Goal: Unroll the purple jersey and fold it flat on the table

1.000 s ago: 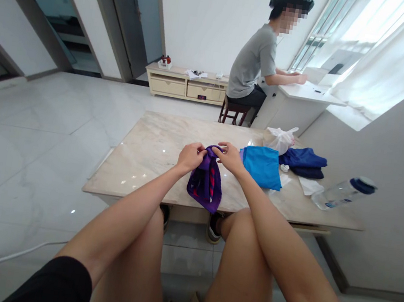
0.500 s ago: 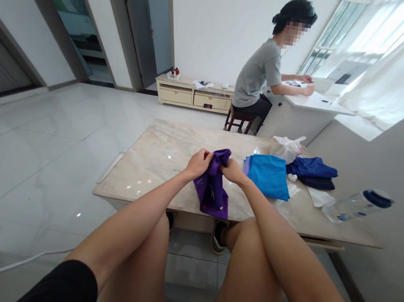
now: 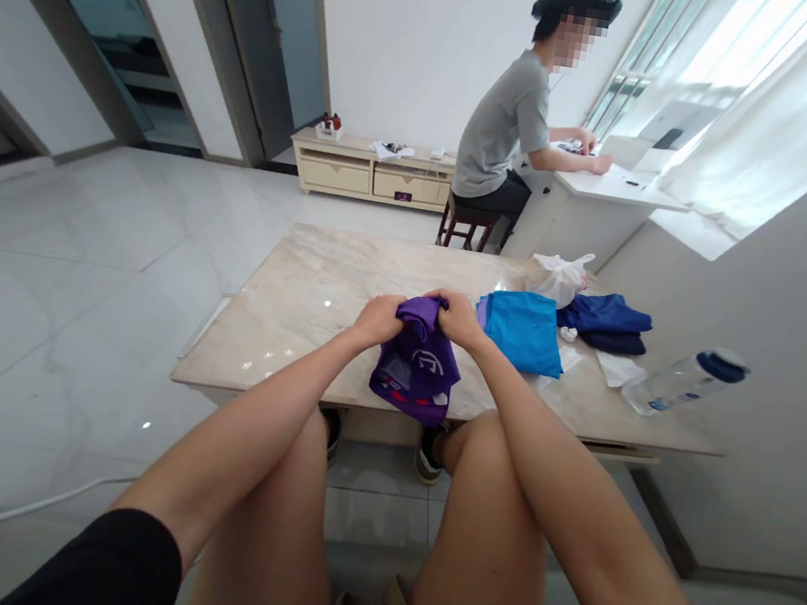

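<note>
Seated person at a low marble table [image 3: 298, 297], viewed from above the knees. The left hand [image 3: 378, 320] and right hand [image 3: 460, 318] are both closed on the top edge of a purple garment [image 3: 418, 370], fingers curled tight into bunched cloth, the two fists close together; the garment hangs from them over the near edge of the table, its lower part with a white emblem and red trim draping toward the knees. Just to the right lies a folded light-blue garment [image 3: 525, 331], then a folded dark-blue pile [image 3: 605, 323], a white plastic bag [image 3: 557, 277] and a clear water bottle [image 3: 683, 385] lying on its side near the table's right end. A second person in a grey shirt [image 3: 506, 126] sits at a white desk [image 3: 600, 206] beyond, well apart. Likely risks: since the cloth is gathered in the fists rather than held by its corners, it may twist or crease unevenly when spread; the hanging part could slide off the edge to the floor if one hand lets go; a wide sweep to the right could disturb the folded light-blue garment.
</note>
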Demonstrator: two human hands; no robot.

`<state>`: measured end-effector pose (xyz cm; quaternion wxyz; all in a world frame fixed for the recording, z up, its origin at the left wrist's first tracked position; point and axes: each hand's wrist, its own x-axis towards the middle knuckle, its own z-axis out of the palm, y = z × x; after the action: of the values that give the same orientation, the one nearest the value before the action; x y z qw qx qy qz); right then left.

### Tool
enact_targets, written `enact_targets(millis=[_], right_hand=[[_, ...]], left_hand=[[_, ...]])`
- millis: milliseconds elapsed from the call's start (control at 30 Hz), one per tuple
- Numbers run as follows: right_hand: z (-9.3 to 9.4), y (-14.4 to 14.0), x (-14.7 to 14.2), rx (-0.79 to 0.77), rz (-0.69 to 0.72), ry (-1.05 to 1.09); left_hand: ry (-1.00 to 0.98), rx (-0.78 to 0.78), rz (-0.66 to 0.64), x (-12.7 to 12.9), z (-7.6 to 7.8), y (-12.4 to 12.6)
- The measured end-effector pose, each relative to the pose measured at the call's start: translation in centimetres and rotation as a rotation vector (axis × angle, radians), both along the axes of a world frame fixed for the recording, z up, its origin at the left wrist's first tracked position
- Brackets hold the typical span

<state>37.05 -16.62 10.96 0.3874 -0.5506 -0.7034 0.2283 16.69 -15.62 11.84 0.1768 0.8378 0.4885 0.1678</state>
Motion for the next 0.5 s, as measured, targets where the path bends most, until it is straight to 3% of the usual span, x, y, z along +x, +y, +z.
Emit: enact_targets(millis=[200,400,500], right_hand=[[1.0,0.4,-1.1,0.094,-0.328,0.130],[1.3,-0.5,-1.4,0.023,-0.231,-0.011],[3.4,-0.7,-1.1,0.086,-0.226,-0.041]], left_hand=[[-0.063,0.072,0.138,-0.1,0.6,-0.3],[0.021,0.079,0.135,-0.5,0.6,-1.0],[0.084,0.072,0.130,-1.0,0.9,-1.2]])
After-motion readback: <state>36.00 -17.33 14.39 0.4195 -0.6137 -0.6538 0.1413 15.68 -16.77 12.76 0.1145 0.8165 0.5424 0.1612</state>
